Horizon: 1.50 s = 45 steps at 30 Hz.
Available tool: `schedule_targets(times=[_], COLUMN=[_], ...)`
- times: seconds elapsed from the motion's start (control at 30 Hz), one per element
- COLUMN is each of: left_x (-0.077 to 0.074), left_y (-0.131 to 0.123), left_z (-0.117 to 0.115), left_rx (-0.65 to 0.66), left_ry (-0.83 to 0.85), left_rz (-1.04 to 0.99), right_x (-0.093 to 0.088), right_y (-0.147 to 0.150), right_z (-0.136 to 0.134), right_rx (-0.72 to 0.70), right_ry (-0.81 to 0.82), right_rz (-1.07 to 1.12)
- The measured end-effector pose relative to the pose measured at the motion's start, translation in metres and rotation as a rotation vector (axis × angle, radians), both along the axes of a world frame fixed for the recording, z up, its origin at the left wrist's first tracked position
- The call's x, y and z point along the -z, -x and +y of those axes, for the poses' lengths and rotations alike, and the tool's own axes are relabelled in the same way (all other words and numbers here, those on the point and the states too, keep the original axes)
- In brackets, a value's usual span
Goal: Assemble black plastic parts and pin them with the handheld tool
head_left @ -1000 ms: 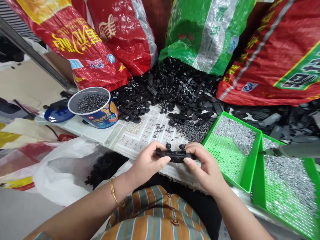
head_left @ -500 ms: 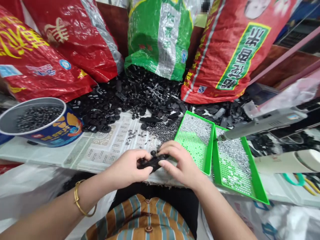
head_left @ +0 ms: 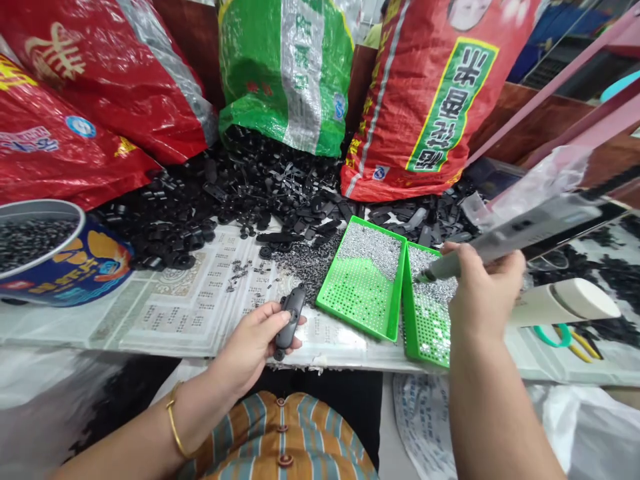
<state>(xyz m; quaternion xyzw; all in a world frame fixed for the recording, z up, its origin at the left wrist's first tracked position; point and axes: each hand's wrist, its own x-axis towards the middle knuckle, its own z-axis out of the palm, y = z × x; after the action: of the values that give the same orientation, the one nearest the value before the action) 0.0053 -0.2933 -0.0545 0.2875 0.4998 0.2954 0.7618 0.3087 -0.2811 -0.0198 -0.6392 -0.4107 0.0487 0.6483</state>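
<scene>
sacks, loose parts and small containers on a work table

a green sack [head_left: 285, 73] stands at the back between two red sacks [head_left: 115, 87] and a red sack with a green label [head_left: 430, 100]. a heap of black plastic parts [head_left: 240, 187] spills in front of them onto a printed calendar sheet [head_left: 200, 300]. at the far edge of the sheet stands a blue round tub [head_left: 65, 267], full of small dark pieces. a little pile of dark screws [head_left: 310, 257] lies just beside a green tray [head_left: 350, 293] with a holed floor, and shiny screws [head_left: 375, 243] fill its far end. on the other side lie a white cylinder [head_left: 565, 303] and pliers [head_left: 565, 337] with green and yellow handles.
</scene>
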Motion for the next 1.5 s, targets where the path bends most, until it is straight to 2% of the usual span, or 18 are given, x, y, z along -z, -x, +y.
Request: schedule_targets(times=[0.07,0.13,0.2,0.3,0.43,0.63,0.93,1.3,1.5], left_x=[0.002,0.004,0.005,0.006,0.006,0.006,0.006,0.005,0.010], left_y=[-0.003,-0.007,-0.011,-0.016,-0.016,-0.015,-0.014,-0.016,-0.017], left_z=[0.000,0.000,0.000,0.001,0.001,0.000,0.000,0.001,0.000], left_rx=[-0.036,-0.062,-0.077,-0.086,-0.083,-0.061,-0.041,-0.068,-0.103], left_ry=[-0.001,0.014,0.037,0.055,0.051,0.028,0.024,0.021,0.001], left_rz=[0.006,0.018,0.031,0.036,0.051,0.067,0.093,0.077,0.060], right_x=[-0.007,-0.010,-0.006,0.007,0.021,0.027,0.036,0.036,0.019], right_y=[0.027,0.055,0.077,0.092,0.094,0.093,0.091,0.091,0.094], right_z=[-0.007,-0.013,-0.015,-0.009,0.005,0.019,0.025,0.025,0.023], right_rx=[-0.053,-0.082,-0.136,-0.214,-0.261,-0.279,-0.260,-0.310,-0.280], right_ry=[-0.091,-0.113,-0.140,-0.220,-0.271,-0.291,-0.283,-0.313,-0.349], right_rz=[0.149,0.167,0.184,0.207,0.248,0.271,0.271,0.295,0.361])
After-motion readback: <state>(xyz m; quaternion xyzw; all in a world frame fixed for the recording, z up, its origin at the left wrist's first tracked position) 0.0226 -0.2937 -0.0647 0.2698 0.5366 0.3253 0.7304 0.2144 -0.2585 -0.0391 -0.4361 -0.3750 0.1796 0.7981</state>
